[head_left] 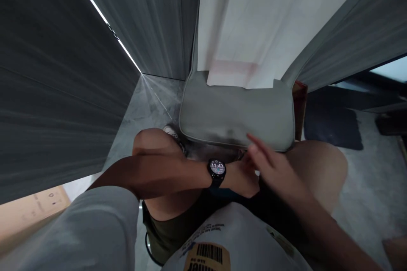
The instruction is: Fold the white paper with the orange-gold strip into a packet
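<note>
My left arm lies across my lap with a black smartwatch (217, 167) on the wrist, its round face lit and reading 11:43. Beyond the watch, my left hand (244, 181) is bent downward, and its fingers are mostly hidden. My right hand (275, 169) reaches in from the right, just beside and over the left hand; it is slightly blurred. Its index finger is stretched out and I see nothing held in it. Whether the two hands touch is unclear.
A grey padded chair (235, 110) stands before my knees, a white cloth (248, 21) draped over its back. Grey panels (57, 59) rise at left. A cardboard box (34, 211) sits lower left, a reddish-brown box (299, 106) behind the chair, a dark mat (332, 123) at right.
</note>
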Available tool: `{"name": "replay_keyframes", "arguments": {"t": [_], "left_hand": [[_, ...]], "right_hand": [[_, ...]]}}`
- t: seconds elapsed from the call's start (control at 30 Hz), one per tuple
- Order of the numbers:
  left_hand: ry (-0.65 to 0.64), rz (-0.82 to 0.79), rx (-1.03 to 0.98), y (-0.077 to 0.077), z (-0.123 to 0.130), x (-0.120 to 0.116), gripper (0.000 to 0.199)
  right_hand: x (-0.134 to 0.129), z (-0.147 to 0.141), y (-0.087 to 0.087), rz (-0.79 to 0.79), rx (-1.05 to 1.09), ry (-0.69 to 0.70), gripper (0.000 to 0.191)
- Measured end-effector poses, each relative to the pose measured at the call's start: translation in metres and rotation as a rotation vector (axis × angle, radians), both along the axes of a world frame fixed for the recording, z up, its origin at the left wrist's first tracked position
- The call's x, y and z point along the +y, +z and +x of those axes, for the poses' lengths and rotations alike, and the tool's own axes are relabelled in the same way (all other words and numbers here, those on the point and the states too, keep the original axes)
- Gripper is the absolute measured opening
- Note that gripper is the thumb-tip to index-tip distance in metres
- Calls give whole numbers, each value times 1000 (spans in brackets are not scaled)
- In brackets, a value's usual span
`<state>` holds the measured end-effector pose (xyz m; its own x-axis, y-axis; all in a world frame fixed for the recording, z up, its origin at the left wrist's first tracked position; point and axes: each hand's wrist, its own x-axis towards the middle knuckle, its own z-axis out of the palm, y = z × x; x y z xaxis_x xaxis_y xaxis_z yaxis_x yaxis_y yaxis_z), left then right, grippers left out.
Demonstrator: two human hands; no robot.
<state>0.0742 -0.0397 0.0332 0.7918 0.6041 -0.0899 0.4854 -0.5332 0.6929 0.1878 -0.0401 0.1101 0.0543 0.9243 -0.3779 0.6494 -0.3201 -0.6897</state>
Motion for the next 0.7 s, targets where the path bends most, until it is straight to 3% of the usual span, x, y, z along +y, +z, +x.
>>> {"name": "replay_keyframes", "arguments": {"t": [0.1,0.13,0.2,0.3,0.37,0.47,0.53,0.57,0.7], "left_hand": [[-357,192,-124,11,5,22,24],[-417,283,-141,15,3,30,25],[-409,417,-152,22,-1,47,31],[-207,428,-181,36,-17,86,38],[22,398,-201,47,-36,120,38],[557,323,-246,56,-78,177,32],[927,285,-247,54,-105,214,19],[1048,265,-247,52,-116,230,19],[1172,97,-237,39,-126,265,33]], "right_hand": [[70,57,3,117,-112,-201,66],[96,75,1,169,-155,-230,60],[147,107,-9,252,-280,-230,45],[204,134,-31,365,-326,-309,48],[227,139,-45,414,-236,-383,59],[248,137,-62,445,-120,-416,67],[259,133,-72,457,-23,-363,75],[264,132,-76,476,1,-348,80],[274,133,-84,558,0,-378,91]]}}
